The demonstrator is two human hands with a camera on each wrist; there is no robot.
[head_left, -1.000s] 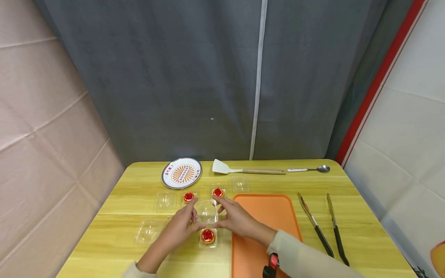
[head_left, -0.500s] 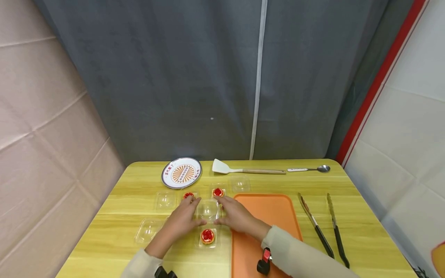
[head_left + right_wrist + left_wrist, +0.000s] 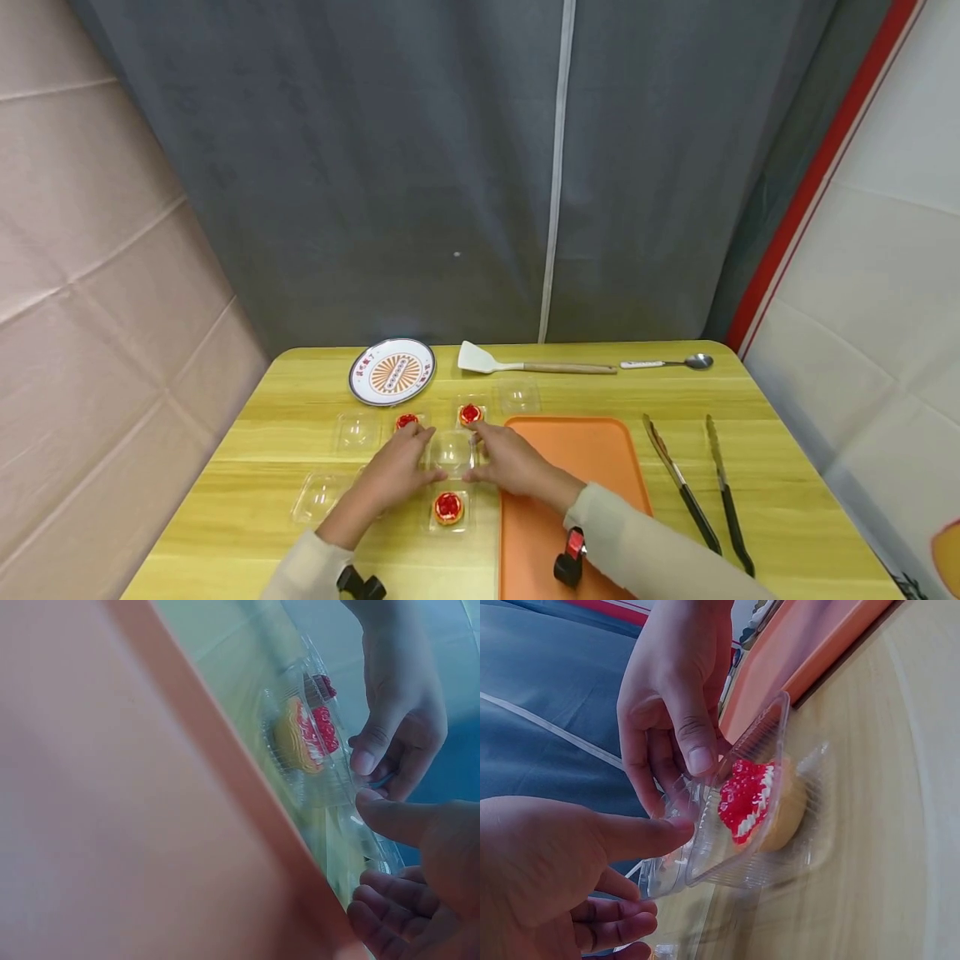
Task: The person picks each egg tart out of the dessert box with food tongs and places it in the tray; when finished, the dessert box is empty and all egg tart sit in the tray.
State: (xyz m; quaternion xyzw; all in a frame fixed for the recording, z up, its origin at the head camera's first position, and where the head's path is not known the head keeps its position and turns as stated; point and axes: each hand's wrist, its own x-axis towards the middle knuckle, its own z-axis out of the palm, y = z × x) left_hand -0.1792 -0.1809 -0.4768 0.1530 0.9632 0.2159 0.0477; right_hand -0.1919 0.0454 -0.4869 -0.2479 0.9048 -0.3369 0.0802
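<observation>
A clear plastic hinged box (image 3: 744, 876) stands with its top folded back, a small red-topped tart (image 3: 448, 507) in the near half. The box's lid (image 3: 452, 452) lies away from me, between my two hands. My left hand (image 3: 397, 468) pinches the lid's left side, thumb near the hinge and fingers along the outer edge. On the opposite side my right hand (image 3: 517, 462) grips it the same way; in the left wrist view its thumb is by the hinge. Just past the fingertips sit two more tarts, one at left (image 3: 407, 421) and one at right (image 3: 470, 414).
An orange tray (image 3: 573, 450) lies under my right forearm. Tongs (image 3: 681, 483) rest right of it. Farther back are a plate (image 3: 392, 372), a white spatula (image 3: 536, 367) and a spoon (image 3: 667, 363). Other clear box lids (image 3: 318, 497) lie at left.
The box's lid was raised and tilted between my hands a second ago; it has gone down flatter, away from me. Since half a second ago the hands have barely moved.
</observation>
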